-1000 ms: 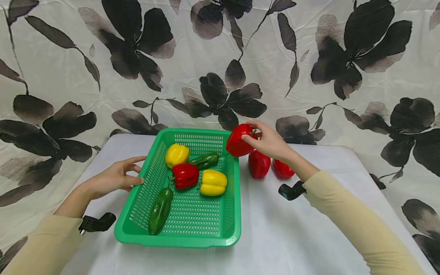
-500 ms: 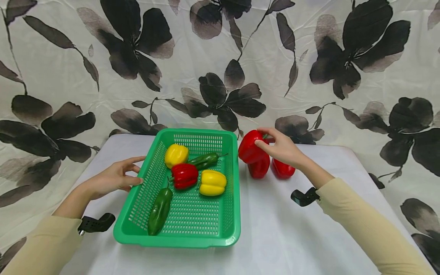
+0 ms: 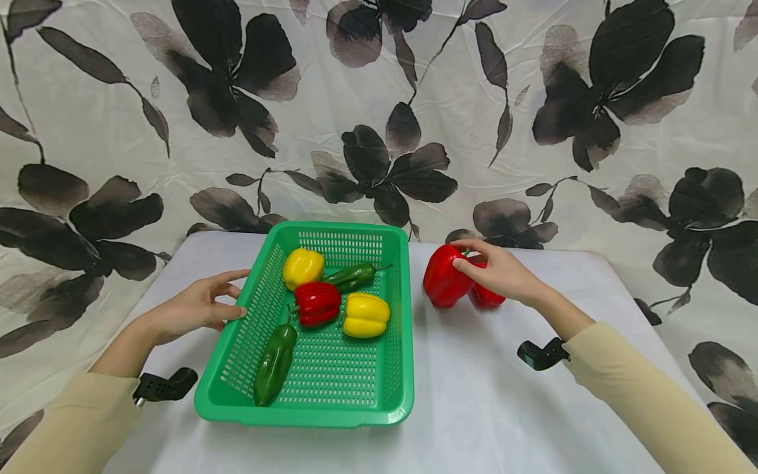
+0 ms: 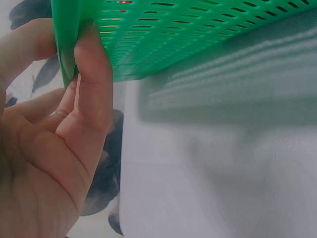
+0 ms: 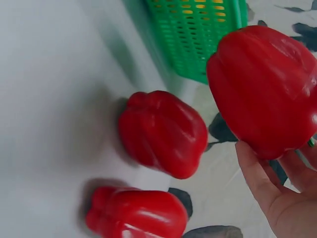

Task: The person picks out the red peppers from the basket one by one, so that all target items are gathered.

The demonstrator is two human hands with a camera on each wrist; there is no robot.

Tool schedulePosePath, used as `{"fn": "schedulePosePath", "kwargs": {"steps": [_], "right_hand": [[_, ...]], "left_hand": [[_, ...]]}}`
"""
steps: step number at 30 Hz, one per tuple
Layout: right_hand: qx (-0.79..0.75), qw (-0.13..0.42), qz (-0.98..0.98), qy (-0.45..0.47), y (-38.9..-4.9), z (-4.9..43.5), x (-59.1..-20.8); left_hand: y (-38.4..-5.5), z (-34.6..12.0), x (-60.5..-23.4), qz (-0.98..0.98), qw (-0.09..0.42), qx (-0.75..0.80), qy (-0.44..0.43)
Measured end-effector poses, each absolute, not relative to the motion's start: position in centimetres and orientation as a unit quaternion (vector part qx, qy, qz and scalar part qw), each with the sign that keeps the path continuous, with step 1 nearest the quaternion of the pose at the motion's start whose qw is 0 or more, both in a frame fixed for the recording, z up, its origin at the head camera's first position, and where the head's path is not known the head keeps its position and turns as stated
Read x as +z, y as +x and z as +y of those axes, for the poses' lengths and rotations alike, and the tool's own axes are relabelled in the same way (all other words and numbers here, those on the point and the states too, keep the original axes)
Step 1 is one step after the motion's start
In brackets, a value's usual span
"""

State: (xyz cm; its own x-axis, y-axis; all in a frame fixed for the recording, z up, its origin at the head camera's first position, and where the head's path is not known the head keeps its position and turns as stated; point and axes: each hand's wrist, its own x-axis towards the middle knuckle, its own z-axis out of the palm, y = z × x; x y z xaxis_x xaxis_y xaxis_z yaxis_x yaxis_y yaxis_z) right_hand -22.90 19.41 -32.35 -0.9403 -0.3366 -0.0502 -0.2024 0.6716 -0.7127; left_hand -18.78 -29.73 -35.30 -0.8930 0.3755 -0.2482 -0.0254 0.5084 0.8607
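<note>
My right hand holds a red bell pepper by its stem end, to the right of the green basket. Two more red bell peppers lie below it on the table: one nearer the basket, another farther off. From the head, the held pepper largely covers the nearer one. At the basket's left side, my left hand pinches the rim between thumb and fingers. Inside the basket are a red bell pepper, two yellow bell peppers and two long green peppers.
A white cloth covers the table. Behind it hangs a pale curtain with dark flowers. Each wrist wears a small black camera, such as the right one.
My right hand has carried the red bell pepper right and down, from over the basket's right rim to above the other red peppers. The left hand keeps its grip on the rim.
</note>
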Motion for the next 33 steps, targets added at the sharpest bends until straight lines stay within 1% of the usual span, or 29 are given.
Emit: {"fn": "schedulePosePath", "kwargs": {"steps": [7,15,26,33], "right_hand": [[-0.381,0.104,0.904,-0.166,-22.3,19.9,-33.1],[-0.391,0.146,0.893,-0.168,-21.6,20.4,-33.8],[-0.372,0.155,0.896,-0.186,-20.8,20.6,-35.2],[-0.373,0.185,0.889,-0.193,-20.5,20.5,-36.2]], "left_hand": [[-18.8,-29.9,-35.4,0.844,0.206,0.484,0.105],[-18.9,-29.8,-35.4,0.844,0.206,0.484,0.105],[-18.9,-29.7,-35.2,0.847,0.207,0.480,0.101],[-18.9,-29.7,-35.0,0.848,0.206,0.478,0.101]]}}
